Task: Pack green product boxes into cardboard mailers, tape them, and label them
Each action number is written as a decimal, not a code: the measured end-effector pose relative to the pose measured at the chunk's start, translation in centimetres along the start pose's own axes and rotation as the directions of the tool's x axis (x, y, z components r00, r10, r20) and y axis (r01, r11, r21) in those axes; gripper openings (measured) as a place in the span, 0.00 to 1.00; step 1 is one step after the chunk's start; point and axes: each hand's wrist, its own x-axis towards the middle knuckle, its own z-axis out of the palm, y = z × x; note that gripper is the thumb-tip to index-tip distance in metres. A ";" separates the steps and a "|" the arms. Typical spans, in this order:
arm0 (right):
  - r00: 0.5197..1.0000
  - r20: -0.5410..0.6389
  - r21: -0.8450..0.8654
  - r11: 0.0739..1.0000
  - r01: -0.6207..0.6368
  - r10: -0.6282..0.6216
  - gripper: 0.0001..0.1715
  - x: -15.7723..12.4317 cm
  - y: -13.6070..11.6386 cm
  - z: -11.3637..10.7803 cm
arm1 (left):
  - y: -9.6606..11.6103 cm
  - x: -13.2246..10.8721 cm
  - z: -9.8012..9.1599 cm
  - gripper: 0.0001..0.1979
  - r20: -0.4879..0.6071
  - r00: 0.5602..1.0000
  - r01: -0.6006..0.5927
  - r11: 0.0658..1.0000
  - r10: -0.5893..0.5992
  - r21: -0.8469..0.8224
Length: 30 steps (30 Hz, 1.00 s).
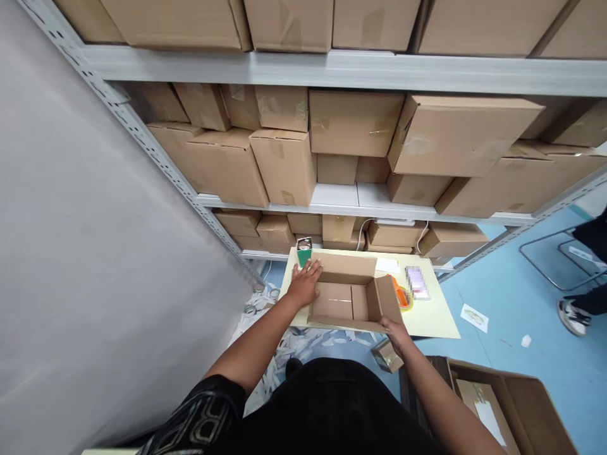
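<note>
An open cardboard box (pixel 334 302) sits on the pale yellow table (pixel 436 319), its inside bare except for the folded bottom flaps. My left hand (pixel 305 285) lies with fingers spread over the box's left side. At the near right corner, my right hand (pixel 397 335) grips the box wall, thumb on top and fingers partly hidden beneath. Just beyond my left fingertips stands a small green container (pixel 304 253) with a shiny top. To the right of the box lie an orange tape dispenser (pixel 402 294) and a blurred purple item (pixel 416 282).
Metal shelves (pixel 332 68) full of closed cartons rise behind the table. Paper scraps (pixel 272 360) litter the floor at left. A small carton (pixel 389 355) is below the table edge, and a large open carton (pixel 535 404) stands at lower right. Another person's shoe (pixel 572 318) shows far right.
</note>
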 end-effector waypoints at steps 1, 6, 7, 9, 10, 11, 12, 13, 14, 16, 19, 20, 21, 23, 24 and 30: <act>1.000 -0.011 0.006 1.000 -0.002 0.003 0.17 0.1 0.0 0.0 | -0.8 -0.2 0.3 0.44 -0.001 1.000 0.008 1.000 -0.008 -0.018; 0.999 -0.036 0.025 0.999 -0.039 0.040 0.08 0.2 -0.2 0.6 | -3.6 -2.2 1.7 0.38 0.004 0.998 -0.057 0.994 0.058 -0.092; 0.998 -0.034 0.027 0.998 -0.052 0.053 0.08 0.2 -0.3 0.8 | -4.0 -2.5 1.9 0.37 0.014 0.997 -0.070 0.993 0.071 -0.099; 0.996 -0.023 0.033 0.996 -0.085 0.086 0.10 0.2 -0.5 1.0 | -4.5 -2.8 2.1 0.35 0.040 0.995 -0.081 0.991 0.086 -0.108; 0.995 -0.014 0.036 0.994 -0.103 0.103 0.11 0.2 -0.6 1.1 | -4.5 -2.8 2.1 0.34 0.050 0.995 -0.081 0.991 0.086 -0.109; 0.993 -0.003 0.036 0.992 -0.118 0.118 0.11 0.4 -0.7 1.1 | -4.5 -2.8 2.1 0.32 0.053 0.995 -0.079 0.991 0.085 -0.107; 0.992 0.011 0.033 0.991 -0.130 0.129 0.12 0.5 -0.8 1.0 | -4.3 -2.8 2.0 0.30 0.046 0.995 -0.078 0.992 0.083 -0.103; 0.990 0.025 0.031 0.989 -0.142 0.141 0.12 0.8 -0.8 0.9 | -3.9 -2.8 1.9 0.27 0.028 0.996 -0.079 0.992 0.082 -0.098; 0.987 0.040 0.033 0.987 -0.159 0.157 0.12 1.1 -0.9 0.7 | -3.5 -2.8 1.8 0.24 0.001 0.997 -0.080 0.992 0.081 -0.094; 0.977 0.065 0.040 0.977 -0.208 0.205 0.17 1.8 -1.0 0.4 | -2.2 -3.0 1.6 0.19 -0.063 0.995 -0.083 0.993 0.078 -0.084; 0.968 0.088 0.023 0.971 -0.237 0.234 0.28 3.1 -0.9 -0.4 | 0.2 -4.1 1.7 0.18 -0.183 0.983 -0.003 0.999 -0.005 -0.046; 0.971 0.101 0.006 0.976 -0.216 0.215 0.29 3.4 -0.9 -0.7 | 1.0 -4.8 2.0 0.18 -0.242 0.968 0.067 0.997 -0.073 -0.033; 0.975 0.119 -0.014 0.982 -0.186 0.186 0.30 3.8 -0.8 -1.0 | 1.7 -5.6 2.3 0.19 -0.308 0.938 0.156 0.987 -0.159 -0.032; 0.980 0.156 -0.064 0.992 -0.112 0.121 0.30 4.2 -0.8 -1.8 | 3.1 -7.8 3.3 0.23 -0.425 0.833 0.349 0.933 -0.353 -0.091; 0.981 0.173 -0.090 0.993 -0.071 0.086 0.31 4.4 -1.0 -2.2 | 3.7 -9.2 3.9 0.28 -0.456 0.772 0.423 0.894 -0.442 -0.150; 0.946 0.321 -0.171 0.981 0.096 -0.036 0.32 4.4 -3.3 -2.9 | 8.1 -17.9 5.8 0.44 -0.413 0.465 0.482 0.615 -0.783 -0.624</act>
